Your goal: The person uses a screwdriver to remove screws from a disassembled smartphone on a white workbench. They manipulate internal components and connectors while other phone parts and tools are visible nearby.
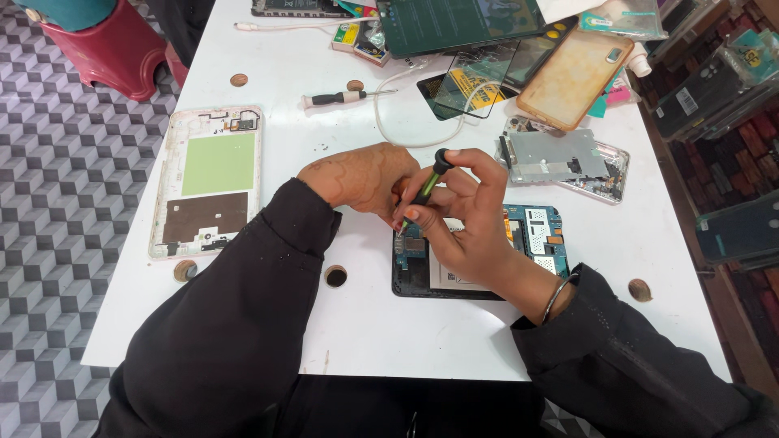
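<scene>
Right hand (pixel 466 215) grasping screwdriver (pixel 426 191) tilted over opened tablet (pixel 487 251), left hand (pixel 361 178) curled, steadying its edge

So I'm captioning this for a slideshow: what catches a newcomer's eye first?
At the table's centre, the right hand holds a green-and-black screwdriver tip-down over an opened tablet, the left hand steadying beside it. At the left edge lies a white back cover.

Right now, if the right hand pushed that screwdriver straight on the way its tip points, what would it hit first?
The right hand aims the green screwdriver down and left; its tip would likely first meet the opened phone's circuit board, beside the left hand.
</scene>
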